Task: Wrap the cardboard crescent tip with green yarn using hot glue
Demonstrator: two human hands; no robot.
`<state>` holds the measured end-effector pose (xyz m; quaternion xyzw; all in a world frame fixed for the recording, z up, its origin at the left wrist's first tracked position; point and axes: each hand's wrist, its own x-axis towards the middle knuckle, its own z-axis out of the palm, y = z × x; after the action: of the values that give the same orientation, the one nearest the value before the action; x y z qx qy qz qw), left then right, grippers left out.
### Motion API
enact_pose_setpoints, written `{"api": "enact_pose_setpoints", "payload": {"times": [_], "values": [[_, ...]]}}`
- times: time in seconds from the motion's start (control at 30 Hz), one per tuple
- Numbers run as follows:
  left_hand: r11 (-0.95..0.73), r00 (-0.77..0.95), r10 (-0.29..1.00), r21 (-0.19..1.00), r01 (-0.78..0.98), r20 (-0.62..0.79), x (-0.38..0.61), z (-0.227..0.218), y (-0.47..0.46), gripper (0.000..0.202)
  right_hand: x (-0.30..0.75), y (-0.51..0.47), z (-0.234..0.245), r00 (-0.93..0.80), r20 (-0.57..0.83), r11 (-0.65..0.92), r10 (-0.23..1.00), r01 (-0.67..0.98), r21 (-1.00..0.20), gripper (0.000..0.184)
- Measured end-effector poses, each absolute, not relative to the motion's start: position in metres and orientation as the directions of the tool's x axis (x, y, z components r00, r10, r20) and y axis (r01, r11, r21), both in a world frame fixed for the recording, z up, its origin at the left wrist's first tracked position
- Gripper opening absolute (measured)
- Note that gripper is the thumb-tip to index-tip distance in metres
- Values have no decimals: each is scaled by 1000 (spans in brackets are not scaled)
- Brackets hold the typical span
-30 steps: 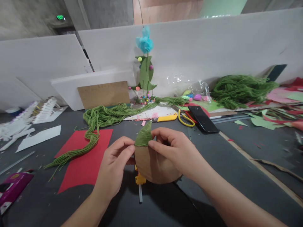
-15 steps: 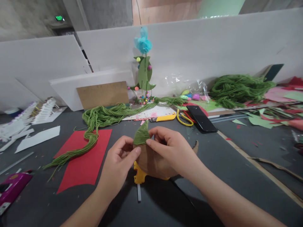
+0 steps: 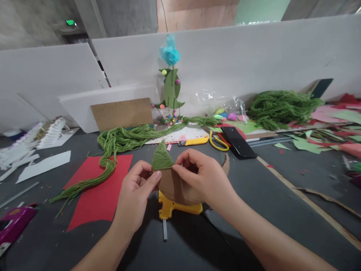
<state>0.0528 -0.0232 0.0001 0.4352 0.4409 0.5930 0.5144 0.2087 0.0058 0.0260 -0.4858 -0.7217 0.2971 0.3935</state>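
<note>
Both hands hold a brown cardboard crescent (image 3: 172,186) just above the dark table. Its upper tip is wrapped in green yarn (image 3: 161,158). My left hand (image 3: 135,195) pinches the crescent's left edge just below the yarn, fingers closed. My right hand (image 3: 201,175) grips it from the right, thumb and fingers pressed on the cardboard. A yellow glue gun (image 3: 175,209) lies on the table right under the crescent, partly hidden by it.
A red paper sheet (image 3: 98,192) and a long green yarn hank (image 3: 121,141) lie to the left. Behind are a yellow utility knife (image 3: 194,142), yellow-handled scissors (image 3: 218,141), a black phone (image 3: 238,142), a green yarn pile (image 3: 282,105) and a decorated green crescent model (image 3: 171,88). Paper scraps cover the right side.
Both hands have lifted and tilted the crescent, moving it slightly left and away from me. More of the yellow glue gun beneath it now shows.
</note>
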Motion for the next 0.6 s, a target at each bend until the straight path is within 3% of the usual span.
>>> {"api": "enact_pose_setpoints", "payload": {"times": [0.27,0.6], "values": [[-93,-63,995,969,-228,81,52,1,-25,18,213,11,32,-272,218,329,937,482,-812,11],[59,12,998,967,-249,-58,52,7,-23,19,212,11,32,-283,171,295,944,486,-823,8]]}}
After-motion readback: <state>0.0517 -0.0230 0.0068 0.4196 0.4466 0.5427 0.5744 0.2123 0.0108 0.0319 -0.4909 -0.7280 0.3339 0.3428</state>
